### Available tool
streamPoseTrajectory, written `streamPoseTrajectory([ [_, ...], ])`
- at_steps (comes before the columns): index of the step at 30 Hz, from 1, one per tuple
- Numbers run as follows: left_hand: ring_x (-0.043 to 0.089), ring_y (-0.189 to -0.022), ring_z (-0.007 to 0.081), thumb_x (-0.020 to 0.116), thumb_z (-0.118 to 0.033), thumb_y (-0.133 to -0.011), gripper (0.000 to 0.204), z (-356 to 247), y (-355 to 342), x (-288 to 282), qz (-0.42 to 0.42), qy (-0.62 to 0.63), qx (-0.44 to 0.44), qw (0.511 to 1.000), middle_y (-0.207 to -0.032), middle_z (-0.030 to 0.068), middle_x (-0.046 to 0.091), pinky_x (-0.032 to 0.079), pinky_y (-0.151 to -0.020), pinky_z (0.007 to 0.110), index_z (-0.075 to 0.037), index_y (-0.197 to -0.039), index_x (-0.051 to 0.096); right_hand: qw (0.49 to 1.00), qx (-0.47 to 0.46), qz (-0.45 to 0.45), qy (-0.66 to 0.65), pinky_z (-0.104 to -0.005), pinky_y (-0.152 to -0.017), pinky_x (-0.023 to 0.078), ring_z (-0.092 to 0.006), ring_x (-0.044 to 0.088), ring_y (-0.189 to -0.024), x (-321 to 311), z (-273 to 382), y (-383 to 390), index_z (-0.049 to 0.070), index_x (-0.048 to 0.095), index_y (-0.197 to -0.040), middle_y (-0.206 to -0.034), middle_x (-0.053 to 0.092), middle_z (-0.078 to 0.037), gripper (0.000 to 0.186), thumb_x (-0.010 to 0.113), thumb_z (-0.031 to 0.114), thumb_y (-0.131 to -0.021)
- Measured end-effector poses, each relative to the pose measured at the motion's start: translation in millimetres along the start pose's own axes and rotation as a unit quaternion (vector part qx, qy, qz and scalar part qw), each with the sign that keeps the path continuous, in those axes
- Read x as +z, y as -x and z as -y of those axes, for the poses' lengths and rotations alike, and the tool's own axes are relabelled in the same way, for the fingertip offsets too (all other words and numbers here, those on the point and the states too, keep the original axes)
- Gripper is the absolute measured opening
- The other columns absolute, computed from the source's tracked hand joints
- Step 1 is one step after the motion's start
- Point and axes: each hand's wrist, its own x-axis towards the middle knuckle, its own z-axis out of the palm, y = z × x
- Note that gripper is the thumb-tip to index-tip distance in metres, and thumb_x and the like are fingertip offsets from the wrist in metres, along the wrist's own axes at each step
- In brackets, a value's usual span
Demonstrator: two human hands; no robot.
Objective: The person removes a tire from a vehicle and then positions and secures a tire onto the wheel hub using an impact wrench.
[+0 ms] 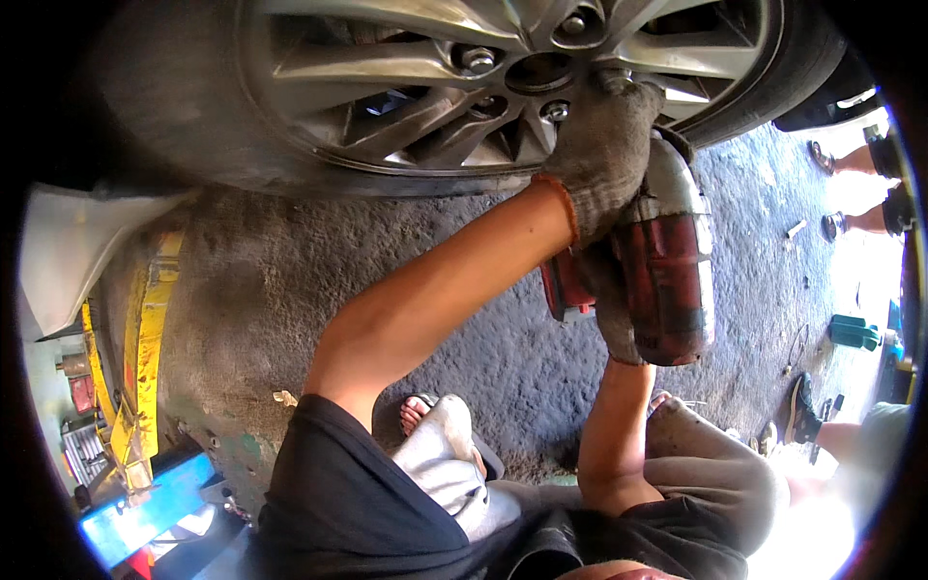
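Note:
An alloy wheel (377, 63) with a black tyre (174, 116) fills the top of the view. Lug nuts (478, 60) sit around its hub hole. My gloved right hand (611, 304) grips the handle of a worn red and grey impact wrench (667, 275), whose nose points up at the wheel. A red battery block (568, 285) shows at the handle's left. In a grey work glove, my left hand (609, 145) is closed at the wrench's front end, close against the lower right of the hub. Its fingertips and what they hold are hidden.
A yellow metal frame (147, 338) and a blue metal piece (150, 507) stand at the left. Rough dark ground (464, 290) lies below the wheel. At the right are another person's legs (860, 217), a teal object (853, 332) and a dark shoe (802, 411).

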Motion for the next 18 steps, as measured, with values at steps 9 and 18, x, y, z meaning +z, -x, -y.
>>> streamPoseTrajectory([
  [9,0.067,-0.069,0.0264,0.058,-0.025,-0.096,0.025,22.3,-12.2,6.6,0.004,0.182,-0.074,0.98,-0.084,0.0167,0.068,0.058,-0.067,0.041,-0.003,-0.109,0.058,0.989,0.084,-0.015,-0.119,-0.0395,-0.115,0.038,-0.0227,0.047,-0.136,-13.0,-49.0,11.6,0.006,0.041,-0.151,-0.147,0.051,-0.011,0.067,0.073,0.008,-0.092],
  [18,0.068,-0.066,0.0239,0.054,-0.033,-0.1,0.032,-6.7,13.8,11.0,0.032,0.083,-0.147,0.985,-0.081,0.0132,0.068,0.058,-0.064,0.038,-0.002,-0.101,0.058,0.97,-0.055,0.025,0.235,-0.0392,-0.12,0.031,-0.0244,0.04,-0.143,-34.2,-51.6,38.6,0.009,0.038,-0.154,-0.153,0.045,-0.012,0.07,0.072,0.011,-0.093],
])
